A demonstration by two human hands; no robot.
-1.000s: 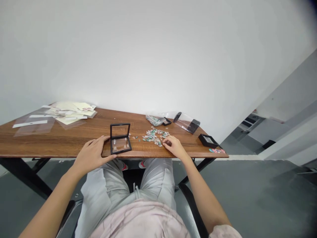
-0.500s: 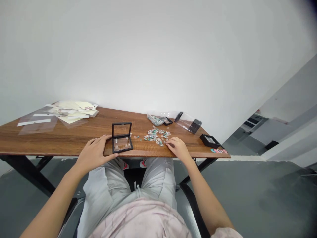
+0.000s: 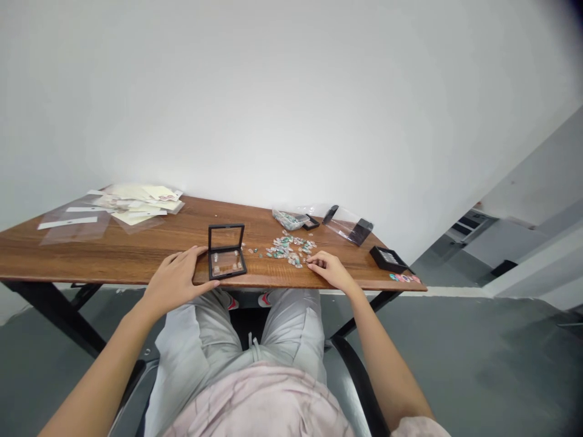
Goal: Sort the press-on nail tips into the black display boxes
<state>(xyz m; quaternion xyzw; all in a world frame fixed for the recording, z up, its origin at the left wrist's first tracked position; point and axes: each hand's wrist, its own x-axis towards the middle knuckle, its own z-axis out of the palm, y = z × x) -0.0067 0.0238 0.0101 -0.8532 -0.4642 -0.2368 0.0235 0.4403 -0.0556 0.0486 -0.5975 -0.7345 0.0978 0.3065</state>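
Observation:
A small black-framed display case (image 3: 228,274) stands open on the table, its clear lid tilted up and several small clear pieces lying inside. My left hand (image 3: 175,279) lies at its left side, fingers and thumb spread; the thumb reaches the front left corner and the index finger is beside the hinge. To the right is a loose pile of small clear, pink and green gem-like pieces (image 3: 288,247). At the right edge of that pile, my right hand (image 3: 331,270) has its fingers curled with the tips together. What lies between those fingertips is too small to make out.
A clear bag of similar pieces (image 3: 288,219) and a small black box (image 3: 311,223) sit behind the pile. A clear-and-black package (image 3: 348,227), a black box (image 3: 387,259) and round stickers (image 3: 404,278) are at right. Plastic sleeves with cream cards (image 3: 136,200) cover the back left.
The whole view has shifted slightly. My right fingers have curled in a little more at the pile's edge; my left hand stays by the case.

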